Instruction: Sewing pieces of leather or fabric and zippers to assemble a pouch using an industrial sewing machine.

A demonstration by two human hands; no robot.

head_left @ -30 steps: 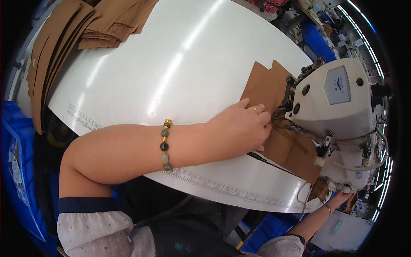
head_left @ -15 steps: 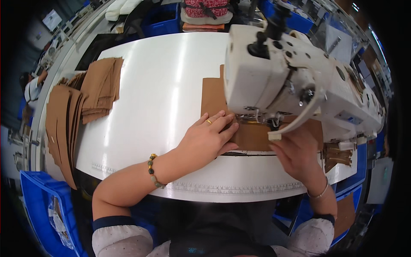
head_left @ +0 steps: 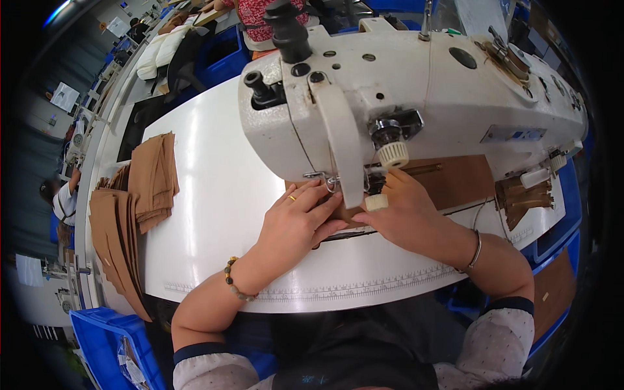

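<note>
A brown fabric piece (head_left: 463,180) lies flat under the head of a white sewing machine (head_left: 273,123). My left hand (head_left: 296,218) rests on its left part beside the needle area, fingers stretched out and apart, thumb pointing right. On the other side of the needle, my right hand (head_left: 403,211) lies over the fabric with its thumb reaching left. The machine's knobs and lever hide some of the right fingertips. Both hands are close to the presser foot area, which is mostly covered by the machine's front parts.
Stacked brown fabric pieces (head_left: 153,182) lie at the table's left edge. More brown strips (head_left: 525,198) sit on the right. A ruler scale (head_left: 312,294) runs along the white table's front. Blue bins (head_left: 120,338) stand at the lower left and right. A person in red works beyond.
My right hand has come left along the fabric, nearer to my left hand and the needle. The whole view has shifted, with the machine looking larger.
</note>
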